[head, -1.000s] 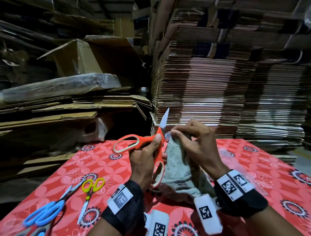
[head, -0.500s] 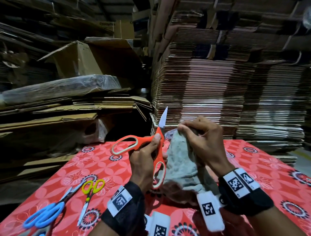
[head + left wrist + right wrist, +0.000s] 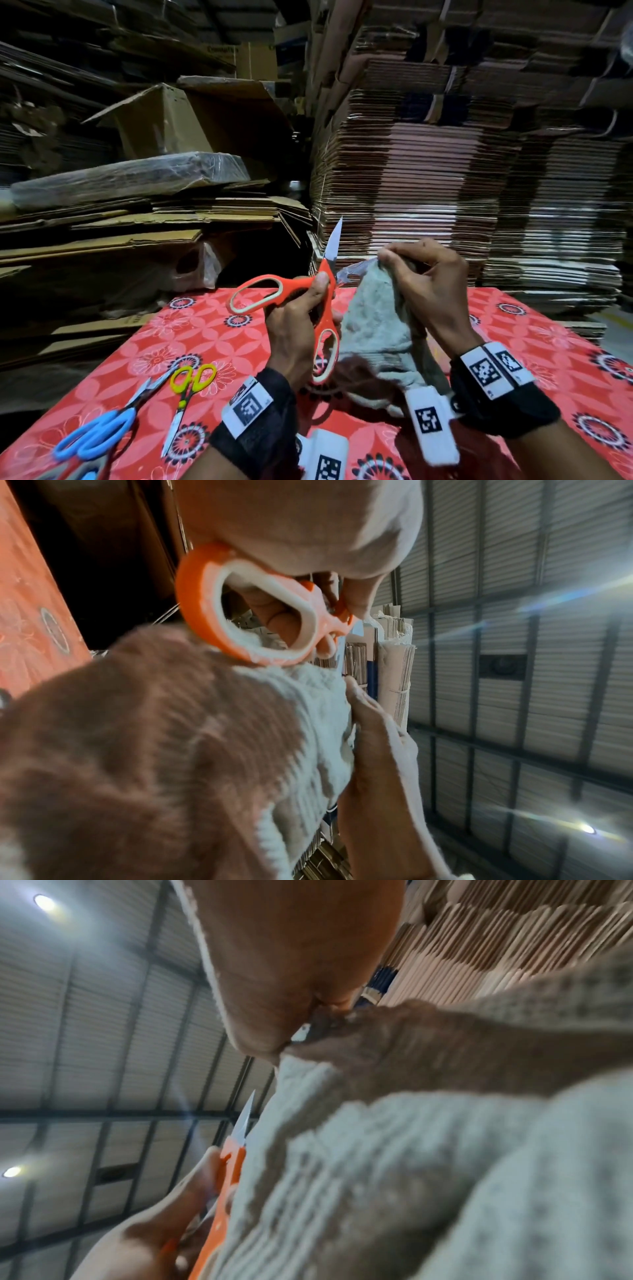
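Foremost, orange scissors (image 3: 327,269): raised above the table (image 3: 191,329), blades spread; one pointed steel blade aims up and away, the other lies rightward against the cloth.
Cloth (image 3: 373,318): grey, nubbly knit, hanging limp just right of the scissors.
Left hand (image 3: 294,329): curled round the plastic handles, thumb near the pivot.
Right hand (image 3: 428,287): raised, fingertips pinching the cloth's top edge.
Table cover: red, floral.

Blue scissors (image 3: 113,418), yellow scissors (image 3: 183,401), perhaps another (image 3: 77,470)
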`<state>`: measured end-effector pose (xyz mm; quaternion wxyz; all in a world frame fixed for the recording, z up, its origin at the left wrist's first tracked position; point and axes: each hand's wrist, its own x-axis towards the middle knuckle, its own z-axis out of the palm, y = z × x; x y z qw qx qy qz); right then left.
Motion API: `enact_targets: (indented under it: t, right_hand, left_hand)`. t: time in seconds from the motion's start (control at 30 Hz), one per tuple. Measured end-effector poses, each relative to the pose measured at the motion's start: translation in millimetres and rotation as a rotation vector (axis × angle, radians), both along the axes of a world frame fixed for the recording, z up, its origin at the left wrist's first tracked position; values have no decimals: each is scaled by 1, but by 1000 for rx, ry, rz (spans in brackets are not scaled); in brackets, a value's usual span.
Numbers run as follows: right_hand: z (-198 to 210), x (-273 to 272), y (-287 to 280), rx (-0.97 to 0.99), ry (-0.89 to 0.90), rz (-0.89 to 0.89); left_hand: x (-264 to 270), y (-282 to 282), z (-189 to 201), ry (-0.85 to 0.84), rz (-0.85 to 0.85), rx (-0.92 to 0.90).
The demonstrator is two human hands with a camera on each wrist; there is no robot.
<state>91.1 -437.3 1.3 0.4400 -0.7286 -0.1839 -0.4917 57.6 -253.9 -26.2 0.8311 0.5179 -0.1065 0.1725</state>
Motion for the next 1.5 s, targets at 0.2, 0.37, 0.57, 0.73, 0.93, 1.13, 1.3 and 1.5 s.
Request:
enact_targets:
  t: [0.2,0.37,0.57,0.73,0.93,1.13,1.3,1.5]
  right_hand:
    - [-15,9,15,14,118,94]
    - [-4,7,-1,15,139,97]
    - [0,3,1,163,92,161]
    - [0,-15,22,-14,-64,111]
    - [-16,-15,40,-160,-160,50]
    - [-23,-19,54,-174,-89,142]
    - [-22,-22,56,-255,-26,186]
    - [-22,-21,56,-275,-39,195]
  left_hand:
    - [-18,-15,4,-91,-110,130]
    - [2,3,0,-13,-23,-29]
    - [9,6,-1,122,17,-176]
    - [17,7,-10,154,33,-173]
    - [6,0,-8,231,102,-120]
    - [7,6,-9,264,239,-102]
    - [12,12,-10,224,288,-160]
    - [15,14,-11,190,298,-91]
